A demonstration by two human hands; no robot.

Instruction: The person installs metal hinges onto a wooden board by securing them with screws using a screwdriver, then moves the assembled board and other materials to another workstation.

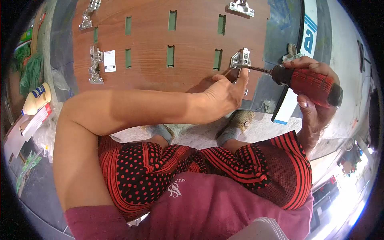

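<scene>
My right hand [314, 88] is wrapped round the red and black handle of a screwdriver [310, 85]. Its thin shaft points left, and the tip meets a metal cabinet hinge [241, 59] near the right edge of a reddish-brown wooden panel [150, 42]. My left hand [228, 94] reaches across and steadies the same hinge, its index finger pressed along the metal and its thumb stretched out beside it. The other left fingers are partly hidden. Part of the hinge is covered by that hand.
More metal hinges sit on the panel: one at the upper right [241, 8], one at the left [95, 66] beside a white label [109, 61]. Several slots [171, 56] cut through the wood. A white and blue strip [290, 102] lies at the right, a cream bottle [37, 99] at the left.
</scene>
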